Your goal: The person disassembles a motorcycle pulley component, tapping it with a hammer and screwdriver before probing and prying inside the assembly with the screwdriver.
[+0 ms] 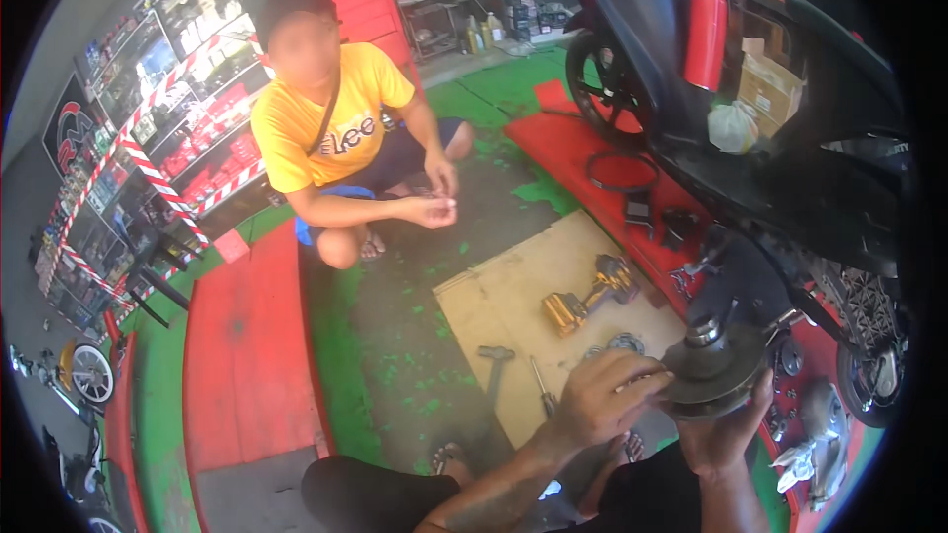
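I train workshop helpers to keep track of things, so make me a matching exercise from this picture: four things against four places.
Things
1. metal disc part
2. yellow-and-black power tool
3. red bottle
4. yellow shirt

Places
A. high up against the dark motorcycle
B. worn by the crouching person
C. between the wearer's left hand and right hand
D. lying on the tan board

Right pairs: 1-C, 2-D, 3-A, 4-B

- Your left hand [607, 393]: at the rim of one round metal part [713, 360]
- Your right hand [726, 434]: gripping it from below
- Before you: tan sheet [513, 286], yellow power tool [568, 313]
- Facing you: yellow-shirted person [346, 104]
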### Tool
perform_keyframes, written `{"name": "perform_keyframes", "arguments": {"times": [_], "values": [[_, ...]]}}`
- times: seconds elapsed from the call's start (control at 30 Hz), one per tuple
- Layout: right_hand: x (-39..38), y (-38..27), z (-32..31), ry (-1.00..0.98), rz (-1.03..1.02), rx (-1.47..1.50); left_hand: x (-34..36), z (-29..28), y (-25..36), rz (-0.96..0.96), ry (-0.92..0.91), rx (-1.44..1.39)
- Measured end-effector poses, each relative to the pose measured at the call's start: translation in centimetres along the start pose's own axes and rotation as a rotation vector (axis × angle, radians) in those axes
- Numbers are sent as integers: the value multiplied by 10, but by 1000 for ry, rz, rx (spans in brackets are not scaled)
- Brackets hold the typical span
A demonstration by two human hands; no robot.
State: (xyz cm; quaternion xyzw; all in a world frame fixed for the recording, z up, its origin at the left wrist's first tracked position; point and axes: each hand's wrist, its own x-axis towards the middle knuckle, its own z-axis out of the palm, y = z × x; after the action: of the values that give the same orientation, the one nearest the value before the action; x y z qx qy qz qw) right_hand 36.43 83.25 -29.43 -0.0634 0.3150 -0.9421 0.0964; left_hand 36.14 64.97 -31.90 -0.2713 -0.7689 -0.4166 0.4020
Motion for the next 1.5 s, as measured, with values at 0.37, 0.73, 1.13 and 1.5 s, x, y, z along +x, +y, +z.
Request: {"name": "perform_keyframes", "arguments": {"times": [0.37,0.73,1.13,1.5], "values": [[9,4,-6,54,20,1,-8,7,-14,15,18,10],[5,-6,5,-171,46,-239,-7,15,-7,-11,157,73],[0,-14,6,-125,155,-168,-11,21,-8,-18,154,32],[4,-11,-7,-279,28,-423,-8,15,-4,-30,196,41]]}}
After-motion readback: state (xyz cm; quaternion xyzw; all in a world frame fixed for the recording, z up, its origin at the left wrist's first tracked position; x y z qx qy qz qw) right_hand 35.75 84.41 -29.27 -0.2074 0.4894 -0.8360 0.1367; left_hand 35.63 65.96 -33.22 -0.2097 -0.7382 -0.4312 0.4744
